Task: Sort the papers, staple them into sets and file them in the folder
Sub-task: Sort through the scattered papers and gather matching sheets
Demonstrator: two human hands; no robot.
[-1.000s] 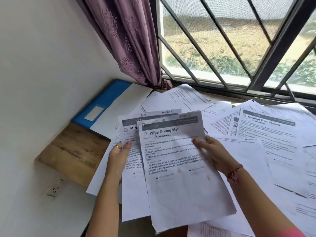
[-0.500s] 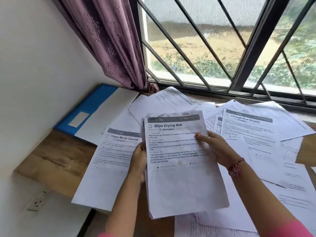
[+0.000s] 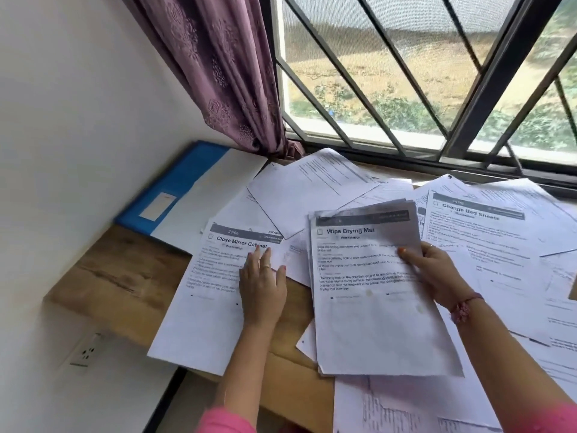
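Note:
My right hand (image 3: 437,275) grips the right edge of a small stack of sheets topped by "Wipe Drying Mat" (image 3: 371,295), held above the table. My left hand (image 3: 262,282) lies flat with straight fingers on the "Close Mirror Cabinet" sheet (image 3: 203,295), which rests at the table's left front edge. A blue folder (image 3: 175,189) with a white sheet on it lies at the back left against the wall. Many loose printed sheets cover the table, among them "Change Bed Sheets" (image 3: 477,226).
The wooden table (image 3: 118,276) meets a white wall on the left and a barred window (image 3: 406,89) at the back. A purple curtain (image 3: 218,73) hangs in the corner. A wall socket (image 3: 86,351) sits below the table edge. No stapler shows.
My left hand let go of the held stack and now presses on the "Close Mirror Cabinet" sheet on the table. The right hand alone keeps the stack, shifted right.

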